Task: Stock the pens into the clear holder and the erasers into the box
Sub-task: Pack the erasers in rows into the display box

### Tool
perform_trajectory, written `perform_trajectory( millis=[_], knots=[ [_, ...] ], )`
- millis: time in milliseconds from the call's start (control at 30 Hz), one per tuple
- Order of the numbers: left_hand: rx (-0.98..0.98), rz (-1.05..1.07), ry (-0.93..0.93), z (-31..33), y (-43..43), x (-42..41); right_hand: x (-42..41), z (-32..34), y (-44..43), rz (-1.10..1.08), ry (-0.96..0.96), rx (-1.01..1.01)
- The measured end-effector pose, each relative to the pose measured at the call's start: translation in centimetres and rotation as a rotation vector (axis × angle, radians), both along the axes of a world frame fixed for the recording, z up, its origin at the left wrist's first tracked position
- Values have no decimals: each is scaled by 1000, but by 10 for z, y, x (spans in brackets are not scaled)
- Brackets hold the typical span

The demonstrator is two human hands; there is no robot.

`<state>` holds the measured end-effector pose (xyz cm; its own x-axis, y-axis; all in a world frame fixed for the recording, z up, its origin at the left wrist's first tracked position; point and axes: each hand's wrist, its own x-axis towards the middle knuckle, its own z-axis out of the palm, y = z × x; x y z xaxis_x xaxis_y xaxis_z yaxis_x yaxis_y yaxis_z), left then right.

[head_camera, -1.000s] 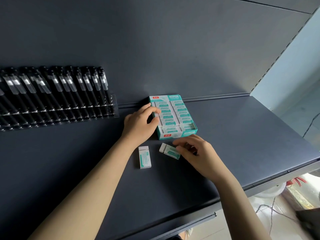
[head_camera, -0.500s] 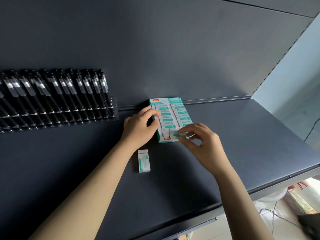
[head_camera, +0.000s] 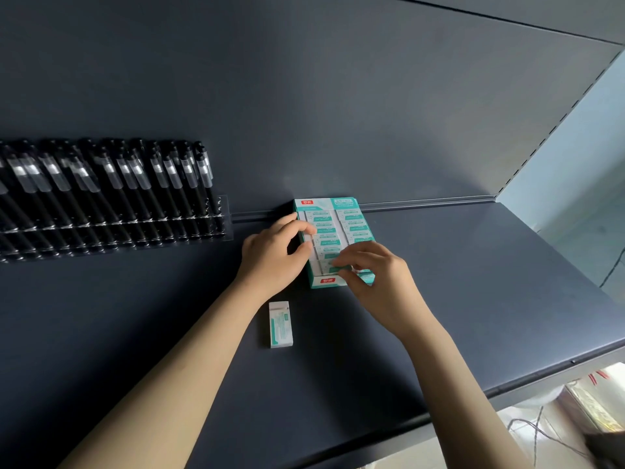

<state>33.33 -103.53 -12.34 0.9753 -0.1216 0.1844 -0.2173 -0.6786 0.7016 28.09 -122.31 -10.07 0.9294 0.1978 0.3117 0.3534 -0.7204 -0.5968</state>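
Note:
A teal and white eraser box [head_camera: 327, 282] stands on the dark shelf against the back wall, with two rows of wrapped erasers inside. My left hand [head_camera: 274, 252] grips the box's left wall, fingers curled over its rim. My right hand [head_camera: 375, 282] pinches an eraser [head_camera: 333, 265] and holds it down in the front of the left row. One loose eraser [head_camera: 280, 324] lies on the shelf in front of the box, below my left wrist. At the far left, the clear holder [head_camera: 223, 220] carries a long row of black pens [head_camera: 111, 191].
The dark shelf [head_camera: 473, 299] runs to a front edge at the lower right. A pale side wall [head_camera: 575, 198] closes the shelf's right end. Below the edge lie cables and wrapped goods [head_camera: 581, 401].
My right hand picked the second loose eraser off the shelf, carried it up over the box and now sets it into the front of the left row. My left hand stayed on the box.

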Motion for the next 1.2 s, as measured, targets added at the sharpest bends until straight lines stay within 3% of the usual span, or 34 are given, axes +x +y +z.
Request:
perform_trajectory(
  millis=[167,433,567,667,833,933,1200],
  knots=[
    [-1,14,14,3,0,-1,-3,-6,-1,19,-35,-11],
    [-19,14,28,4,0,-2,-4,-4,-3,31,64,7],
    [-35,1,53,5,2,-2,-14,-12,8,-62,-57,-10],
    [-56,-1,51,6,4,-1,-26,-12,27,26,-138,11],
    [-78,-18,70,7,6,-2,-44,-14,53,184,-6,-32],
    [-55,-30,75,10,7,-4,-48,-17,57,159,124,-49],
    [-45,-38,76,10,7,-5,-53,-6,50,143,227,-112]
  ],
)
